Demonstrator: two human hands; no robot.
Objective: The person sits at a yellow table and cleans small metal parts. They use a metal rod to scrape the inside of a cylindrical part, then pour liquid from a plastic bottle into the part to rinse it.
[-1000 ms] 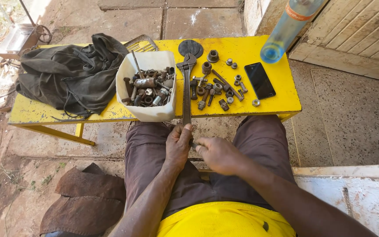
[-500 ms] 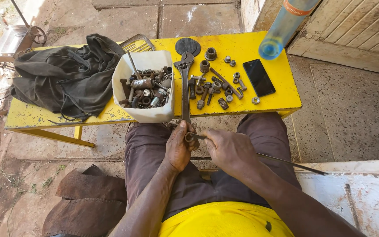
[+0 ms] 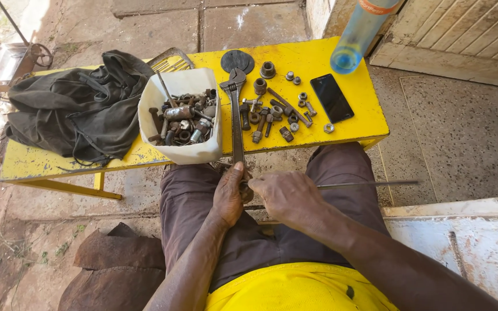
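I sit at a low yellow bench (image 3: 329,55). My left hand (image 3: 229,196) grips the lower handle of a long adjustable wrench (image 3: 236,115) that lies from the bench down to my lap. My right hand (image 3: 286,196) is closed around a thin metal rod (image 3: 370,184) that sticks out level to the right over my thigh. Both hands meet above my knees, and what sits between them is hidden. Loose rusty bolts and nuts (image 3: 275,115) lie on the bench just right of the wrench.
A white tub (image 3: 203,151) of rusty bolts and parts stands left of the wrench. A dark cloth bag (image 3: 76,109) covers the bench's left part. A black phone (image 3: 331,98), a blue plastic bottle (image 3: 355,40) and a black round disc (image 3: 237,59) are on the right and back.
My right hand has taken the thin rod, which was not in view one second ago, and now holds it out to the right. The left hand stays on the wrench handle.
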